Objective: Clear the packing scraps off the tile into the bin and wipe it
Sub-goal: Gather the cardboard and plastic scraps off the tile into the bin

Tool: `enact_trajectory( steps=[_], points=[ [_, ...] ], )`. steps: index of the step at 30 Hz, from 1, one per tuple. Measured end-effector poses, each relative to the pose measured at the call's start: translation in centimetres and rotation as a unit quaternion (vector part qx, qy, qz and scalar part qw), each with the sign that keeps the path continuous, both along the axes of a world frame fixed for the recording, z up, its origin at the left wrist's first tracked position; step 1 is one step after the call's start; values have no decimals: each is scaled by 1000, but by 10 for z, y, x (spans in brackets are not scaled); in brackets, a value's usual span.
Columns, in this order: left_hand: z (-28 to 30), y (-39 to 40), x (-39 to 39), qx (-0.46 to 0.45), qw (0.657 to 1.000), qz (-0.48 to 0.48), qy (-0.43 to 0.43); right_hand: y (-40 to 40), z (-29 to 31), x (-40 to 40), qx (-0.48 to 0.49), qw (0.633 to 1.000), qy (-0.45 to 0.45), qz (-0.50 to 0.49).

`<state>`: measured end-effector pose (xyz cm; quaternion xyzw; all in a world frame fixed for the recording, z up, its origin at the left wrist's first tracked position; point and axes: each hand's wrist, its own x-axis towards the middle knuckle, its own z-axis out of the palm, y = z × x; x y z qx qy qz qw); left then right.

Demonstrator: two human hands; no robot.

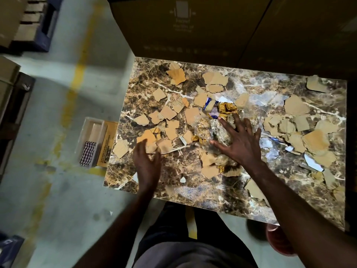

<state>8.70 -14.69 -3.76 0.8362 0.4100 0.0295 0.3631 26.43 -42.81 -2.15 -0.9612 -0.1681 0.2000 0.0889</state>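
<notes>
fingers (pixel 228 124): those of the right hand (pixel 240 141) are spread wide and straight, pressed flat on a crumpled clear plastic wrap (pixel 210 130) near the middle of the tile; nothing is gripped.
left hand (pixel 147 161): blurred, held edge-on over the near-left part of the tile, fingers loose and fairly straight, holding nothing; whether it touches the surface i cannot tell.
tile (pixel 193 157): a big glossy brown marble-patterned slab, lying flat and lit brightly, its far edge against tall cardboard boxes (pixel 193 26).
cardboard scraps (pixel 170 113): torn tan pieces strewn over most of the tile, thick on the left and on the right side, a few near the front edge.
gold foil (pixel 227 109): a crumpled wad just beyond the right fingertips, beside a blue and white wrapper bit (pixel 207 106).
white paper bits (pixel 313 164): several lie among the scraps on the right.
bin (pixel 90 140): a small clear rectangular box on the floor, just beside the tile's left edge, with a checked cloth (pixel 87 153) lying in its near end.
floor (pixel 58 190): pale concrete with a worn yellow line (pixel 77 74) running across it.
person: stands at the tile's near edge, both bare forearms reaching out over it.
</notes>
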Motion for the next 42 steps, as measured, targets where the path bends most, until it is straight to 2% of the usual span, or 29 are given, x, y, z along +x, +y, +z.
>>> enact_trajectory(
  steps=[2, 5, 11, 18, 22, 30, 34, 36, 38, 42],
  points=[
    [-16, 31, 2, 10, 998, -7, 68, 1, 0, 0, -1, 1000, -3, 4],
    [-36, 38, 7, 50, 982, -107, 146, 2, -2, -2, 3, 1000, -11, 3],
    [-38, -12, 29, 57, 961, -239, 129, 3, -3, -1, -4, 1000, -14, -1],
    [-33, -56, 45, 48, 957, -242, 150, 4, -5, -1, -6, 1000, -18, 1],
    [-32, -70, 50, 9, 956, -265, 125, 4, -6, 0, -9, 1000, -15, -1],
    [-28, -81, 39, -126, 976, -178, -20, 5, -3, 1, -7, 1000, -14, -6],
    [-21, -78, 51, -244, 966, 25, -85, 4, 0, 1, 2, 1000, -14, -9],
    [-16, -73, 60, -258, 960, 70, -81, 3, 1, 1, 7, 1000, -15, -12],
    [-18, -67, 69, -249, 966, 53, -52, 3, 2, 2, 10, 1000, -17, -11],
    [-23, -70, 73, -178, 982, -52, -19, 3, 2, 1, 12, 1000, -22, -10]
  ],
)
